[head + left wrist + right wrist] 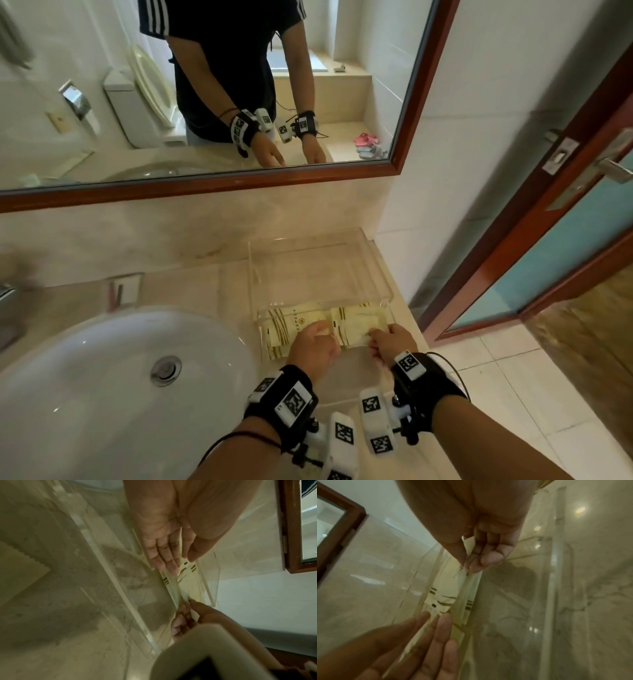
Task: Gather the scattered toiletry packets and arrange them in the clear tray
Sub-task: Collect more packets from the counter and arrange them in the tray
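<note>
Nearest, the left hand (313,347) reaches into the front of the clear tray (376,270), its straight fingers (164,555) and thumb lying along a standing pale yellow packet (296,323). Just beside it, the right hand (390,344) pinches a second yellow packet (356,325) between thumb and curled fingers (486,555). Both packets stand against the tray's front wall. The tray sits on the beige marble counter (191,281), right of a white sink (102,370). Beyond, a wood-framed mirror (239,181) hangs on the wall.
</note>
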